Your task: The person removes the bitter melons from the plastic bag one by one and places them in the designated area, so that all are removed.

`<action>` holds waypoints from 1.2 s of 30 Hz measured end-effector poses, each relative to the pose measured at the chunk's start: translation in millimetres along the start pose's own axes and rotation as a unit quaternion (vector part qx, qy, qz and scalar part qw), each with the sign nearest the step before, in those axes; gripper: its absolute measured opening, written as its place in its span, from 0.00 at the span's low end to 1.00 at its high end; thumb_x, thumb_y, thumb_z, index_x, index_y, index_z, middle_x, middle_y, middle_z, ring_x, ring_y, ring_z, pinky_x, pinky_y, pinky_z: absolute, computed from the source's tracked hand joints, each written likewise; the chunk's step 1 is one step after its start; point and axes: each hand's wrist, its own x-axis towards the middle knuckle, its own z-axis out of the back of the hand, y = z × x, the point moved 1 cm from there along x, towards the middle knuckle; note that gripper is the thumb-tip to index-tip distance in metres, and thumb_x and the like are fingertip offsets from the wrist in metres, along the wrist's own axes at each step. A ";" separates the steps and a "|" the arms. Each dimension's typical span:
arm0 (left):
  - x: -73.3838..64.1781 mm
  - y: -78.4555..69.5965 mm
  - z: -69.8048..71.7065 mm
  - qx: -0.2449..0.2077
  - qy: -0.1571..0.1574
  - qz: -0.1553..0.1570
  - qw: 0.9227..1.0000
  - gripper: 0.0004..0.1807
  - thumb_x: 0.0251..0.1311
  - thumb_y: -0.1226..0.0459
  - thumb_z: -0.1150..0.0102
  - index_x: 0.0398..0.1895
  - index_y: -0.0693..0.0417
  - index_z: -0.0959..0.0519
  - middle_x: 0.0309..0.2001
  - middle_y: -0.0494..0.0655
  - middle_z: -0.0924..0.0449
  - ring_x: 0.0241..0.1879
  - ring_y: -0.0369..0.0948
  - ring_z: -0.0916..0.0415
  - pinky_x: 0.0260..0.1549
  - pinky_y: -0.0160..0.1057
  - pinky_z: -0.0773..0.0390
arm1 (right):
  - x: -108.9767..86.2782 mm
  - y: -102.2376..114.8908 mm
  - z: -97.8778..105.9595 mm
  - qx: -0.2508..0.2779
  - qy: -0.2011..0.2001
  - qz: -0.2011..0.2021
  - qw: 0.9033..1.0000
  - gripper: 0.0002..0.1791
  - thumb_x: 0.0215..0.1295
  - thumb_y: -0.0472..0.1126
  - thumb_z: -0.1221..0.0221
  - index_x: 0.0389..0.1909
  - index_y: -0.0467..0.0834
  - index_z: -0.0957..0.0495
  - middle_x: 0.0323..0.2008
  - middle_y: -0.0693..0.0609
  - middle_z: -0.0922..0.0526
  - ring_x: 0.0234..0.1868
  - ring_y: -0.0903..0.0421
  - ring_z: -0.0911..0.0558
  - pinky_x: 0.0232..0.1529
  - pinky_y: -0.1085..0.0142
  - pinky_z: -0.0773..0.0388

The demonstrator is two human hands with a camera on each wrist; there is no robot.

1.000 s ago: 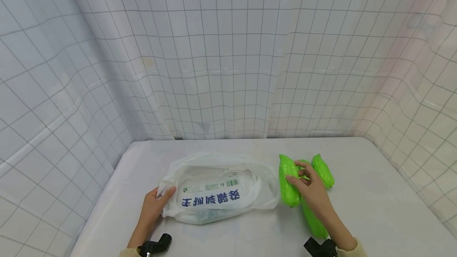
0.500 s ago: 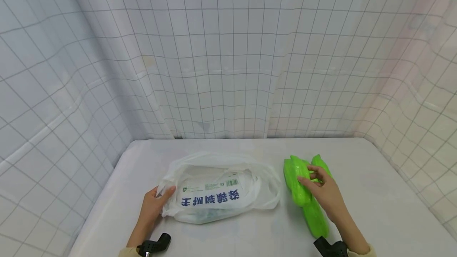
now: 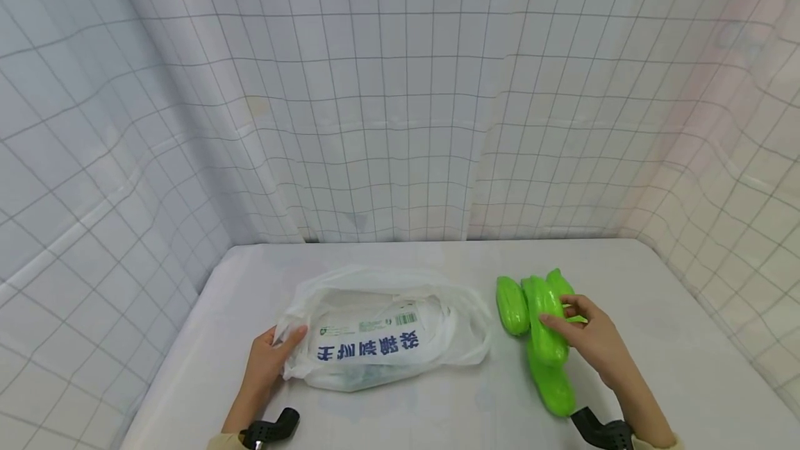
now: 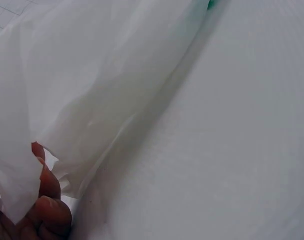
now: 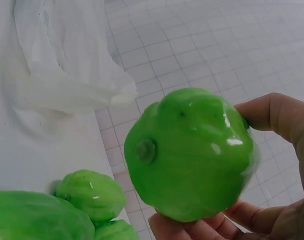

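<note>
My right hand (image 3: 587, 335) grips a glossy, lobed green squash-like vegetable (image 3: 548, 325), thumb on one side and fingers on the other. In the right wrist view its rounded end (image 5: 192, 155) faces the camera, with a small round stub on it. Other vegetables of the same sort lie around it: one to the left (image 3: 512, 306), one nearer the front (image 3: 553, 386), one behind (image 3: 559, 282). With my left hand (image 3: 270, 360) I hold the left edge of a white plastic bag (image 3: 462, 328), whose mouth is spread. Blue printed characters and a barcode show inside it.
The white table (image 3: 425, 415) carries the bag at left of centre and the green vegetables to its right. Grid-patterned white sheets (image 3: 387, 123) hang behind the table and along both sides.
My right hand has carried the green vegetable rightward, from beside the bag to over the other vegetables. The left-hand vegetable now shows uncovered. My left hand and the bag have stayed put.
</note>
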 end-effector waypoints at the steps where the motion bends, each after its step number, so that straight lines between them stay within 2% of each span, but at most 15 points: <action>1: 0.1 0.0 0.1 0.000 -0.001 0.001 1.000 0.37 0.55 0.43 0.37 0.53 0.66 0.27 0.39 0.53 0.20 0.31 0.42 0.26 0.30 0.34 0.26 | 0.0 -1.1 1.3 -0.006 0.001 -0.001 1.000 0.38 0.62 0.56 0.39 0.64 0.36 0.39 0.52 0.40 0.32 0.50 0.45 0.26 0.38 0.61 0.28; 9: 0.1 0.6 -0.1 0.004 -0.002 0.001 1.000 0.37 0.55 0.42 0.38 0.53 0.66 0.27 0.39 0.53 0.20 0.31 0.42 0.26 0.30 0.34 0.26 | -0.1 -10.9 11.4 -0.044 0.015 -0.011 0.999 0.40 0.61 0.59 0.39 0.64 0.36 0.39 0.49 0.41 0.31 0.46 0.46 0.28 0.36 0.60 0.28; 17: -1.1 0.0 0.0 -0.012 0.003 -0.010 1.000 0.34 0.57 0.45 0.37 0.53 0.67 0.27 0.38 0.52 0.19 0.31 0.42 0.25 0.29 0.35 0.26 | 0.4 -22.5 18.1 -0.069 0.041 -0.029 0.996 0.44 0.59 0.61 0.39 0.64 0.33 0.41 0.51 0.37 0.31 0.48 0.44 0.28 0.36 0.59 0.26; 28: 0.3 3.5 0.8 -0.010 0.005 -0.005 1.000 0.35 0.56 0.44 0.38 0.53 0.66 0.27 0.39 0.51 0.19 0.32 0.41 0.25 0.31 0.35 0.26 | 1.3 -37.4 22.3 -0.083 0.042 -0.053 0.994 0.46 0.59 0.62 0.39 0.64 0.32 0.41 0.51 0.35 0.31 0.47 0.44 0.28 0.34 0.61 0.26; 36: -0.4 0.9 0.5 -0.010 0.006 -0.003 1.000 0.36 0.56 0.44 0.37 0.54 0.66 0.27 0.39 0.52 0.19 0.32 0.41 0.24 0.31 0.35 0.25 | 2.0 -48.7 26.7 -0.101 0.046 -0.061 0.992 0.46 0.59 0.63 0.40 0.64 0.32 0.41 0.51 0.35 0.30 0.47 0.43 0.27 0.35 0.58 0.26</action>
